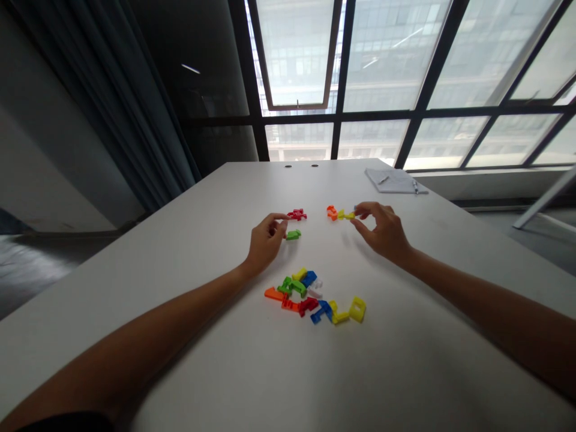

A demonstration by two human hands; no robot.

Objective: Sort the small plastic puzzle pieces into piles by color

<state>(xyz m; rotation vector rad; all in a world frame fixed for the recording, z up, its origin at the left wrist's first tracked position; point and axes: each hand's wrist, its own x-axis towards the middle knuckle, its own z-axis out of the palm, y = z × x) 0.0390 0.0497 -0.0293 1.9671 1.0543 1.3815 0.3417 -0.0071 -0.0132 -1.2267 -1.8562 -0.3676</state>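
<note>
Office or meeting room; tall black-framed windows (373, 66) at upper right, multistorey building (297, 141) beyond glass; dark curtain (103, 102) at upper left; white table (189, 252) with cable holes (301, 165); notepad (393, 181) at far edge.

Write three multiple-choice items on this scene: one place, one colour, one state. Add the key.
1. Where is the notepad?
A) In the pile of pieces
B) At the far end of the table
C) On the floor

2. What colour is the piece at the right hand's fingers?
A) Blue
B) Red
C) Yellow

3. How is the left hand?
A) Curled, beside a red piece
B) Flat, palm down
C) Gripping the notepad

1: B, it lies beyond both hands.
2: C, the fingers pinch a yellow piece.
3: A, its fingers are bent, their tips by the red piece.
</note>
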